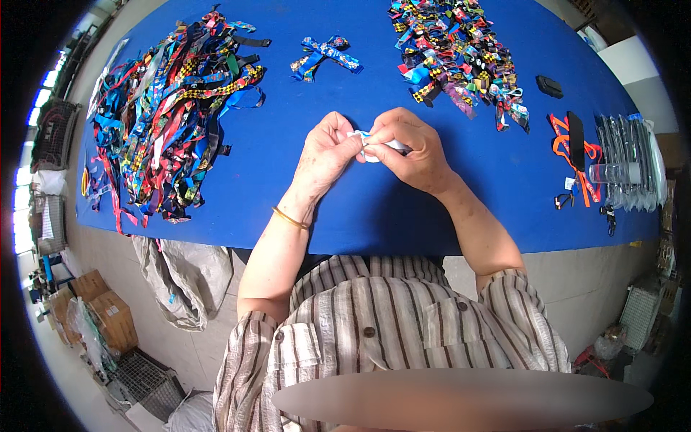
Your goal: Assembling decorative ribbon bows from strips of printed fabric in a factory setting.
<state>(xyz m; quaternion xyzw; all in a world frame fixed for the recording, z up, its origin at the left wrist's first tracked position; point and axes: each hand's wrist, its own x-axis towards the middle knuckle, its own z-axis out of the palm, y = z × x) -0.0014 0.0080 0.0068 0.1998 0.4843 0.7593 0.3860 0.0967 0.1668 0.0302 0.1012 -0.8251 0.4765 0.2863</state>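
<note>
Fig.: two-hand pinch. L hand [327,149] and R hand [417,149] each grip a small white pc [372,157] btwn thumb & fingers, thumbs nearly meeting, above the blue table [288,108]. For control, I'd advise even tension, pinches close tog. From the hands: strap heap [176,119], approx. 9 o'clock; crossed blue straps [327,56], 11; looped-strap pile [461,50], 1.

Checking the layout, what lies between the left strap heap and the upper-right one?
In the head view, a small cross-shaped blue patterned strap bundle lies between the left strap heap and the upper-right strap heap.
</note>
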